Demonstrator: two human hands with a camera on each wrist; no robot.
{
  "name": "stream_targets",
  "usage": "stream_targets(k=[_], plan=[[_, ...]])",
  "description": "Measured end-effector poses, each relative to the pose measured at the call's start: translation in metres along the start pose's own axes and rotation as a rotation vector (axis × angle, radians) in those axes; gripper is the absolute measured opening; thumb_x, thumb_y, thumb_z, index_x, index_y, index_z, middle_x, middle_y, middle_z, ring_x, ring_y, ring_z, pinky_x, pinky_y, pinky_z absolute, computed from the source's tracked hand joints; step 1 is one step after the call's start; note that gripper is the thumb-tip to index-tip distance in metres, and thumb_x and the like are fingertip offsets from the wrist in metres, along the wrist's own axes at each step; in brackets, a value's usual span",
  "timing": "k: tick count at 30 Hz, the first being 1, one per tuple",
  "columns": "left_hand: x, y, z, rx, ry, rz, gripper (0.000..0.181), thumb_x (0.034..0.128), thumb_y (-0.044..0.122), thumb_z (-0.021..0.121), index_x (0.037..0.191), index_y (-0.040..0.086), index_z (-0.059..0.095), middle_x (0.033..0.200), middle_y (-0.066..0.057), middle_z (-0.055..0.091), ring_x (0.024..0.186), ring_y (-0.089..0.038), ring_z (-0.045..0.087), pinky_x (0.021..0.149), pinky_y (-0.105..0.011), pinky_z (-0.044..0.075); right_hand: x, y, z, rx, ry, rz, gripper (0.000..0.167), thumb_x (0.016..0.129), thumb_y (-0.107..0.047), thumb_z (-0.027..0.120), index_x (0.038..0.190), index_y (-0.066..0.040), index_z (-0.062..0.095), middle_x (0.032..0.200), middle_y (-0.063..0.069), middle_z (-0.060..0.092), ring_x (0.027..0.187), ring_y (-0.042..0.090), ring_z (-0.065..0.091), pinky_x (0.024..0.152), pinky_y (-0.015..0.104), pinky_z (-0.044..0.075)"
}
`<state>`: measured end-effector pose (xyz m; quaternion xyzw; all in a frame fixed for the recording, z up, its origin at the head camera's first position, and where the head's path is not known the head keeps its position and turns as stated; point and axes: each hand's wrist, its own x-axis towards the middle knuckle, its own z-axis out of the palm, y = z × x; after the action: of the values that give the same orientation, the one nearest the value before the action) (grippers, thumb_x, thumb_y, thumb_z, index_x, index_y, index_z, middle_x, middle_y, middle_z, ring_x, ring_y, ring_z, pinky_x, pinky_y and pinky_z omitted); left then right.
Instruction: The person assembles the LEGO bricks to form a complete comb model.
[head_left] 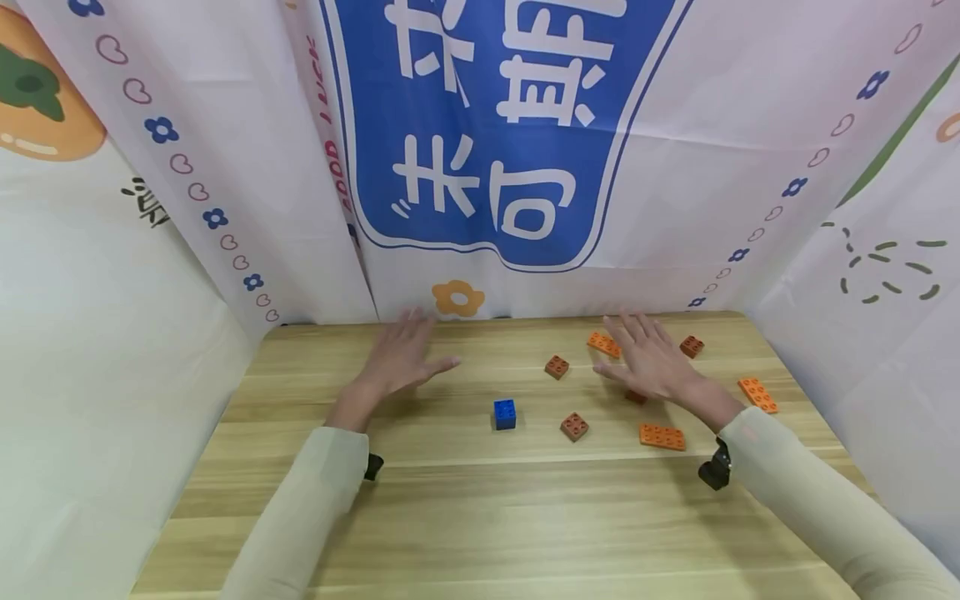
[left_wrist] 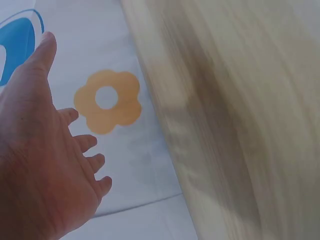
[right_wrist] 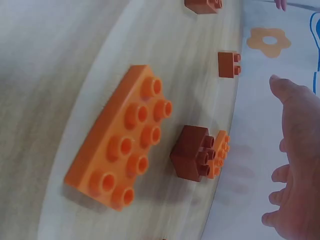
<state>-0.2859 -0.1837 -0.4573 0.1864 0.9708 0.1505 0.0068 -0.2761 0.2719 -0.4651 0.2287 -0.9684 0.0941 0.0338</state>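
Note:
My left hand (head_left: 396,360) hovers over the back left of the table, fingers spread and holding nothing. To the right, my right hand (head_left: 647,358) is also spread and empty, raised above some toy building bricks. It partly covers a brown brick (head_left: 636,397) and sits beside an orange brick (head_left: 603,344). A blue brick (head_left: 505,414) lies between the hands. Near it are two brown bricks, one farther back (head_left: 557,367) and one closer (head_left: 574,427). In the right wrist view, a long orange brick (right_wrist: 120,137) with several studs shows large.
Another brown brick (head_left: 692,347) lies past the right hand, and an orange brick (head_left: 758,395) near the right edge. The wooden table (head_left: 450,517) meets a white printed cloth (head_left: 675,233) at the back. Cloth also hangs along both sides.

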Motion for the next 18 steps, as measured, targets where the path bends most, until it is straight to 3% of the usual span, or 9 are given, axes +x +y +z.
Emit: stream_targets(k=[6, 11, 18], plan=[[0.000, 0.013, 0.009, -0.024, -0.014, 0.055, 0.102, 0.0971, 0.071, 0.060, 0.170, 0.013, 0.019, 0.176, -0.018, 0.015, 0.163, -0.040, 0.006, 0.128, -0.065, 0.011, -0.005, -0.004, 0.002, -0.021, 0.000, -0.043, 0.092, 0.103, -0.061, 0.058, 0.167, -0.004, 0.026, 0.172, 0.029, 0.014, 0.158, 0.053, 0.012, 0.126, 0.069, 0.012], [-0.003, 0.022, 0.015, -0.028, -0.024, 0.123, 0.104, 0.0956, 0.071, 0.062, 0.168, 0.009, 0.023, 0.175, -0.018, 0.018, 0.162, -0.041, 0.014, 0.127, -0.064, 0.015, -0.009, -0.008, 0.001, -0.046, 0.008, -0.085, 0.091, 0.102, -0.059, 0.061, 0.165, -0.002, 0.029, 0.170, 0.031, 0.018, 0.156, 0.055, 0.017, 0.125, 0.068, 0.015], [-0.009, 0.039, 0.020, -0.066, -0.094, 0.182, 0.105, 0.0923, 0.073, 0.065, 0.169, 0.013, 0.025, 0.176, -0.017, 0.015, 0.162, -0.038, 0.016, 0.128, -0.061, 0.015, -0.015, -0.018, 0.002, -0.057, 0.012, -0.131, 0.087, 0.102, -0.061, 0.061, 0.162, -0.003, 0.037, 0.169, 0.031, 0.023, 0.154, 0.056, 0.022, 0.123, 0.070, 0.021]])
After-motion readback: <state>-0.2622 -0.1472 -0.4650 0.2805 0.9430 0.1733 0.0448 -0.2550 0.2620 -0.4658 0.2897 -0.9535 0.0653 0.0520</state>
